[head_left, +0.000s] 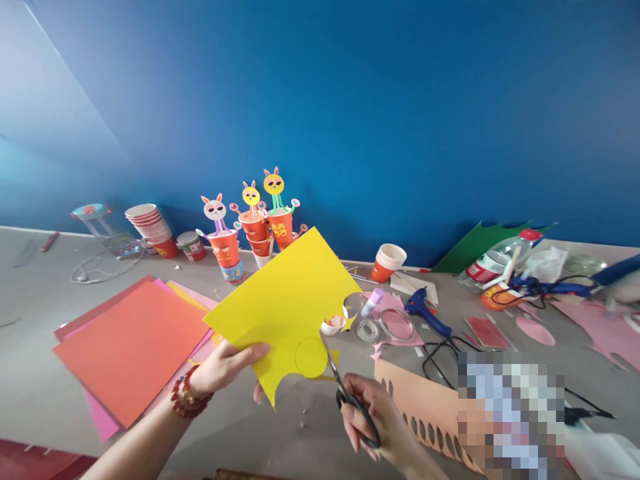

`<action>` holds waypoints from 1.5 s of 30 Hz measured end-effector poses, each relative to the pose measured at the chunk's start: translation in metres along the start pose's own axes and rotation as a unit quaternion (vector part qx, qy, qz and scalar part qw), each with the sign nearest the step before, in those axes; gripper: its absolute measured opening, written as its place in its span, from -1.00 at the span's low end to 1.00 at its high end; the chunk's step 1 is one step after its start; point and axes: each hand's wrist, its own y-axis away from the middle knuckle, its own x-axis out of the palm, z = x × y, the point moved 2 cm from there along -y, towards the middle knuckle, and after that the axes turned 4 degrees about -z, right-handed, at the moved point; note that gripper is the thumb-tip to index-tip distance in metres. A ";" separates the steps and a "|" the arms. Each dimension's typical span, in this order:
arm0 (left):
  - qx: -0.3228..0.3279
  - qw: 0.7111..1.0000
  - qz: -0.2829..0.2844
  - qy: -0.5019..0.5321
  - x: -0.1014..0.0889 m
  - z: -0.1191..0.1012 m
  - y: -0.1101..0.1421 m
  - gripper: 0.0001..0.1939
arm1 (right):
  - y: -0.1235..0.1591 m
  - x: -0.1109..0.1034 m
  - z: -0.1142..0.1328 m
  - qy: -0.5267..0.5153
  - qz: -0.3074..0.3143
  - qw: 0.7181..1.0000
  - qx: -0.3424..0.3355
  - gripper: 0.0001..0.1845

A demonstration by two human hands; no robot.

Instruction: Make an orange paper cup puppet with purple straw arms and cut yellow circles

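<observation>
My left hand point(233, 363) grips a sheet of yellow paper point(285, 293) by its lower left edge, thumb on top and fingers underneath. A circle point(311, 357) is drawn near the sheet's lower right edge, where pieces are cut out. My right hand point(367, 413) is closed round the black handles of a pair of scissors point(343, 380). The scissor blades point up and lie at the paper's edge beside the drawn circle. Just past the blades, a small white cup or roll point(333, 325) shows in a gap of the sheet.
Coloured paper sheets point(135, 347) lie on the left. Rabbit-faced paper cups point(224, 247) stand by the wall. A blue glue gun point(427, 312), tape rolls point(367, 330), a glue stick point(373, 302) and punched orange paper point(425, 400) are to the right, near a plastic bottle point(500, 260).
</observation>
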 end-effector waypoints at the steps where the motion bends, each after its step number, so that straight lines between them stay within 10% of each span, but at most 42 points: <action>1: 0.000 1.000 0.003 0.001 0.000 0.000 0.000 -0.61 | 0.000 0.000 0.000 -0.006 0.007 1.000 0.003 -0.52; 45: -0.031 0.999 0.036 0.003 -0.013 -0.008 -0.002 -0.61 | 0.002 0.002 -0.003 -0.040 -0.031 0.999 0.009 -0.52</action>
